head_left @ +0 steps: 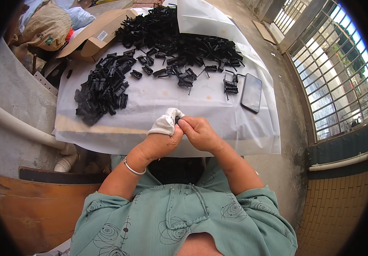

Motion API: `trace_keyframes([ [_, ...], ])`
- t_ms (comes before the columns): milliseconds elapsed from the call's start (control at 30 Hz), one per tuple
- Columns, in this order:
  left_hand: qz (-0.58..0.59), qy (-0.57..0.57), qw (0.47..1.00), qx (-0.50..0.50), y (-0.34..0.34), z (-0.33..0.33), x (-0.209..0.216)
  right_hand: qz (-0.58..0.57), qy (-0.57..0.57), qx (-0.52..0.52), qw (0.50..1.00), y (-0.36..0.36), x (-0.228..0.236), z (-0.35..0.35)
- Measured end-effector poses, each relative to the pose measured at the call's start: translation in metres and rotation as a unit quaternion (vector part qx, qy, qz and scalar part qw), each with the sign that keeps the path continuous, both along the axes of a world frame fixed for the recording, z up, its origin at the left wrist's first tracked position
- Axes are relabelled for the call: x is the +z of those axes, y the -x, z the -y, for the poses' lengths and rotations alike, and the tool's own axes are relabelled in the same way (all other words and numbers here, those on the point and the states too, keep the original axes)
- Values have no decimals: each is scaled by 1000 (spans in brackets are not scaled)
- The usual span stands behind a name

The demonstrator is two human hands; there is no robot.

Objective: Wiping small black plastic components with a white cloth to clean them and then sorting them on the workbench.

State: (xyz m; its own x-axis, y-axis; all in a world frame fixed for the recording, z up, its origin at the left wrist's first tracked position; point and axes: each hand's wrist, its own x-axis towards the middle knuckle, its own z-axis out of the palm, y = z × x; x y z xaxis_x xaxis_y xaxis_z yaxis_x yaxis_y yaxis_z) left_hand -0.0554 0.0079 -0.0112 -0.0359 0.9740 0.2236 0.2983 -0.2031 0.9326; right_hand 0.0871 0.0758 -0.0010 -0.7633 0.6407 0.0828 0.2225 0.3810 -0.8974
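My left hand (165, 135) has a white glove or cloth over its fingers, and its bare thumb shows. It meets my right hand (199, 133) just above the near part of the table. Both are closed around a small black plastic part (177, 120), mostly hidden by the fingers. To the left lies a heap of compact black plastic parts (106, 85). A larger tangled pile of black parts with thin protruding strips (197, 49) spreads across the far side. A few single pieces (136, 74) lie between the two heaps.
A black-framed phone (251, 93) lies at the table's right, beside a small black cluster (231, 84). White sheeting (158, 106) covers the table. An open cardboard box (98, 36) and stuffed bags (45, 25) stand far left. A barred window (333, 64) is at right.
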Motion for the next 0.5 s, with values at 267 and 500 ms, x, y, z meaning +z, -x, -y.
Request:
trace_keyframes([
  [267, -25, 9, 999, 46, 13, 4, -3, -48, 24, -29, 998, 24, -13, 1],
  [500, -519, -101, 798, 290, 74, -10, 26, 178, -310, -262, 896, 18, -19, -66],
])
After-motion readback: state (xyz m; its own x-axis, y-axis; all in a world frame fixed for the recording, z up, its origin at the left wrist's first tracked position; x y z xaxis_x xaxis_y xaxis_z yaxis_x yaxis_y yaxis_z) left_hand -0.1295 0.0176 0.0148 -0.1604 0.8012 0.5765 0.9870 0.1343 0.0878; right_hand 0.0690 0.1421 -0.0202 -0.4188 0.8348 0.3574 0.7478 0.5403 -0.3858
